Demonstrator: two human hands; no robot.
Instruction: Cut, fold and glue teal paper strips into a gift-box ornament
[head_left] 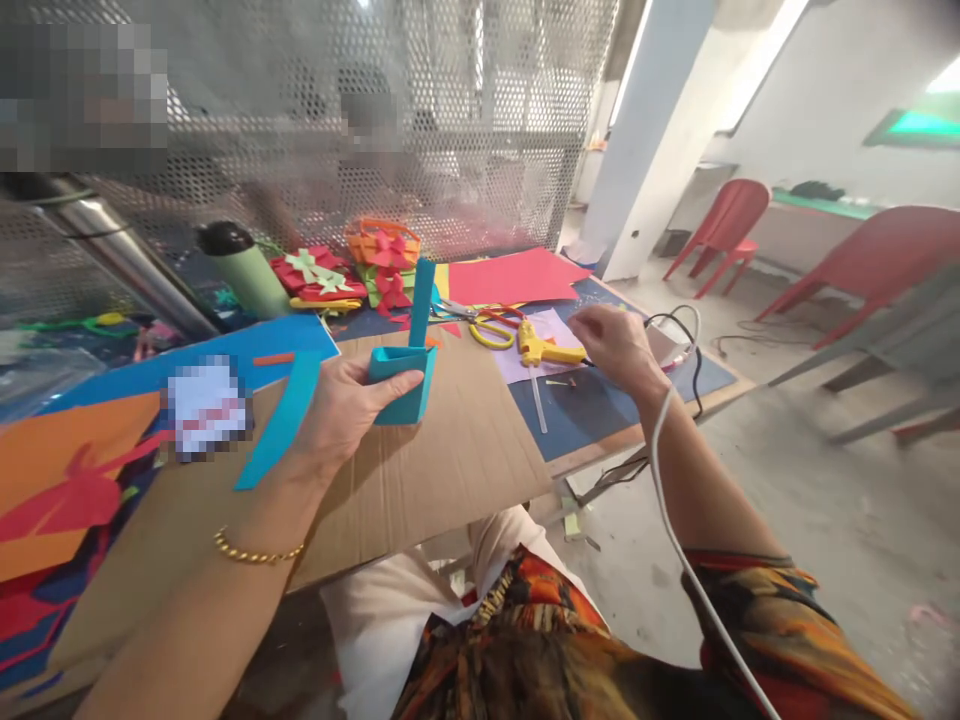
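Observation:
My left hand (pixel 349 405) is closed round the near left side of a small blue paper box (pixel 405 390), its thumb across the front. A blue strip (pixel 423 303) stands upright from the box's back edge. Under them lies a brown cardboard sheet (pixel 457 440). A curved blue strip (pixel 289 415) lies left of my left hand. My right hand (pixel 611 342) is raised at the right with its fingers curled; what they hold, if anything, is hidden. Just left of it a yellow glue gun (pixel 547 348) rests on the table, a clear glue stick (pixel 538 400) beside it.
Yellow-handled scissors (pixel 491 330) and red paper (pixel 514 277) lie behind the cardboard. Small paper baskets (pixel 386 245), a green bottle (pixel 244 270) and a steel flask (pixel 124 250) stand further back. A white cable (pixel 660 480) hangs across my right forearm. Red chairs (pixel 724 235) stand beyond.

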